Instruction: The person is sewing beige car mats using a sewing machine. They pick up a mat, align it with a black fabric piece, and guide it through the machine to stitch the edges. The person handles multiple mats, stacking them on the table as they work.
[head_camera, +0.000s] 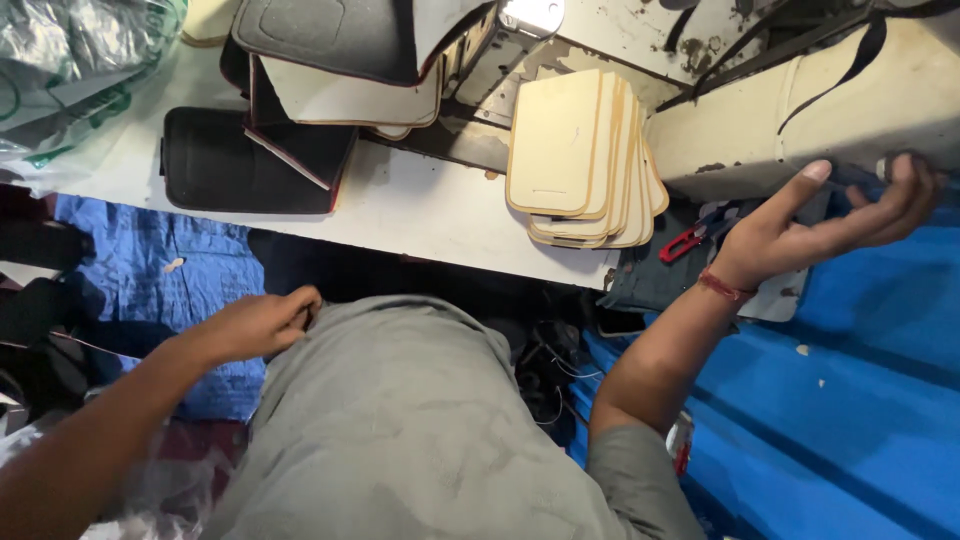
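My left hand (262, 322) rests low at my grey shirt (400, 420), fingers curled against the cloth near my chest. My right hand (830, 215) is raised palm up at the right, fingers spread and slightly curled, holding nothing, just below the cream sewing machine body (800, 110). A red thread (722, 287) is tied around that wrist. A red-handled snipper (688, 240) lies on dark cloth just left of my right hand. A fanned stack of cream foam-backed panels (580, 160) sits on the white table (420, 210) ahead.
Black and cream panels (320, 90) are piled at the back left, with a flat black panel (230, 165) beside them. A clear plastic bag (70, 70) lies at the far left. Blue sheeting (850, 400) covers the right side; blue cloth (140, 260) lies left.
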